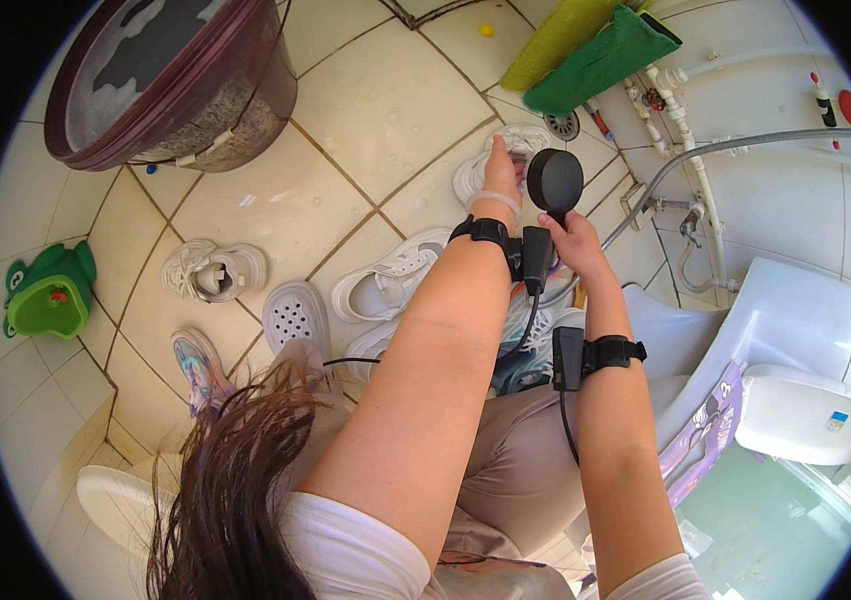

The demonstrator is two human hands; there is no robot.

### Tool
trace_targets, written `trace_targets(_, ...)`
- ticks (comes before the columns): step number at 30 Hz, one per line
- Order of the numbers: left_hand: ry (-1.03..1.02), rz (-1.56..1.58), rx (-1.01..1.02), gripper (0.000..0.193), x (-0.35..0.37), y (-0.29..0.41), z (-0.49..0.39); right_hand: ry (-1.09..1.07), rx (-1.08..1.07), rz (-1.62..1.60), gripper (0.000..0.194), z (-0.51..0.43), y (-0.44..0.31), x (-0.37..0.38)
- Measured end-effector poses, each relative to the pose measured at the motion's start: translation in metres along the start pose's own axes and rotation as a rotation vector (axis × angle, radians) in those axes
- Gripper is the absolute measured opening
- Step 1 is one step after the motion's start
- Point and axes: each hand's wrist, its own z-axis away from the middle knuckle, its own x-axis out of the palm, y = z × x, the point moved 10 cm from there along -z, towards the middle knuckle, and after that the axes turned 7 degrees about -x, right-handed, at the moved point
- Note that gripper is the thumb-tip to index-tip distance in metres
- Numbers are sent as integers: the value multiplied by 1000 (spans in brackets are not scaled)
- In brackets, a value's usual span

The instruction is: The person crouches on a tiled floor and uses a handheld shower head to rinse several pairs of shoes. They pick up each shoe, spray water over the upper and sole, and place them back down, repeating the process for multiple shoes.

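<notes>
My right hand (577, 244) grips the handle of a black shower head (555, 181), whose round head points up and left. Just left of it, my left hand (504, 174) is over a white shoe (473, 174) on the tiles; my wrist and arm hide part of the shoe, and whether the fingers touch it I cannot tell. Below my left forearm lies a white sneaker (388, 281). More sneakers (538, 337) with laces stand between my forearms, partly hidden. A grey metal hose (740, 140) curves from the right toward my right hand.
A maroon bucket (260, 112) of sudsy liquid stands upper left. A beige shoe (215, 271), a grey clog (296, 315) and a multicoloured shoe (199, 364) are on the tiles. A green frog-shaped urinal (50, 289) is at left. White pipes (703, 180), a floor drain (561, 126) and a toilet (785, 322) are right.
</notes>
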Motion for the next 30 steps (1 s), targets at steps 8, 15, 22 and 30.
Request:
trace_targets(8, 104, -90, -8, 68, -6, 11, 4, -17, -9, 33, 45, 5, -8, 1)
trace_targets(15, 696, -778, 462, 43, -24, 107, 66, -121, 16, 113, 49, 4, -6, 7)
trace_targets(22, 866, -588, 650, 36, -47, 125, 105, 2, 17, 95, 49, 5, -13, -7)
trace_targets(30, 392, -203, 482, 36, -17, 66, 57, 165, 89, 167, 53, 7, 4, -27)
